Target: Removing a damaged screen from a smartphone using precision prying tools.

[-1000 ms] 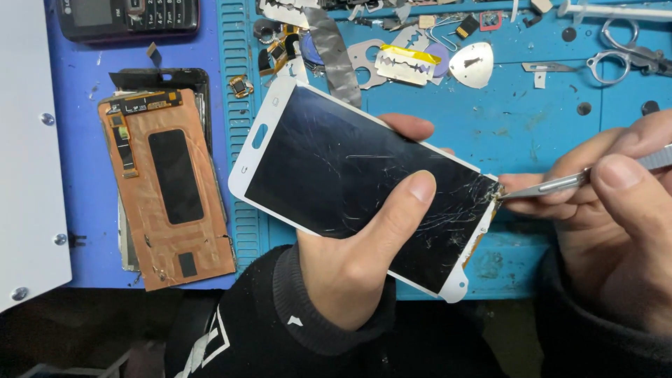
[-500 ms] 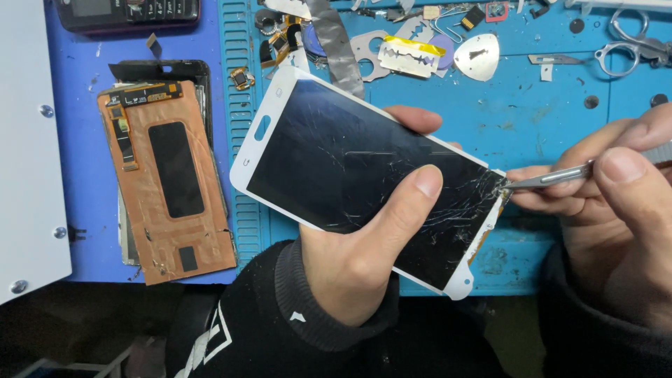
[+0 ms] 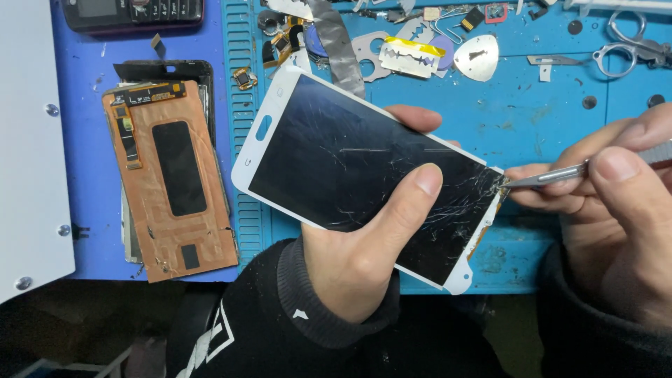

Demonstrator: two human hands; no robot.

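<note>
1. A grey panel with screws covers the far left of the desk.
2. Beside it, a copper-backed screen part lies flat on the blue mat, below a dark keypad phone.
3. The left hand grips a white-framed phone screen, thumb across its cracked black glass, fingers curled behind, holding it tilted above the desk.
4. Behind it lie a razor blade, metal picks and scraps.
5. The right hand pinches metal tweezers, their tip touching the screen's shattered right corner.
6. Scissors rest at the far right.
</note>
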